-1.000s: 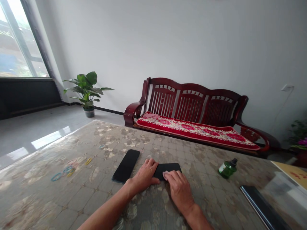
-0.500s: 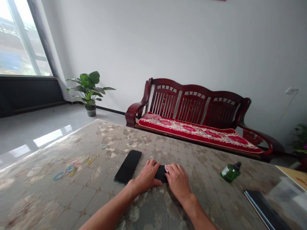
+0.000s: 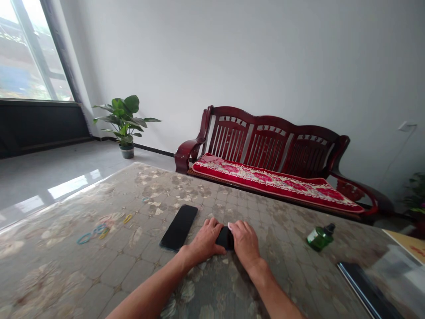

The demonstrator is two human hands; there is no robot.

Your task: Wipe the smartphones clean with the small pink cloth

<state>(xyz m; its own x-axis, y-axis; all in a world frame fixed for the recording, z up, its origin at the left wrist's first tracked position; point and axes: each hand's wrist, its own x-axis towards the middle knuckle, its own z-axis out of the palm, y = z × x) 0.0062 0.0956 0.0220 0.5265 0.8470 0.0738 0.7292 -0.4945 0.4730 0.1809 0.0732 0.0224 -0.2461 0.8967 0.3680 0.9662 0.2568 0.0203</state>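
Observation:
On the table in front of me lies a small flat black object (image 3: 225, 238), partly covered by both hands; I cannot make out its kind. My left hand (image 3: 206, 241) grips its left end, thumb at the near edge and fingers at the far edge. My right hand (image 3: 246, 244) is closed over its right end. A small white piece (image 3: 229, 226), perhaps tissue or cloth, shows at the right fingertips and is mostly hidden. Left of my hands, a black smartphone (image 3: 179, 227) lies flat with its dark screen up.
Coloured rubber bands (image 3: 99, 230) lie at the left of the patterned tabletop (image 3: 133, 274). To the right stand a green bottle (image 3: 319, 238) with a black top and a dark flat case (image 3: 365, 288). A red wooden bench (image 3: 252, 137) and a potted plant (image 3: 127, 150) are beyond.
My right hand has shifted slightly away from me and to the right, uncovering a bit more of the black object. My left hand keeps its hold. The view has moved slightly.

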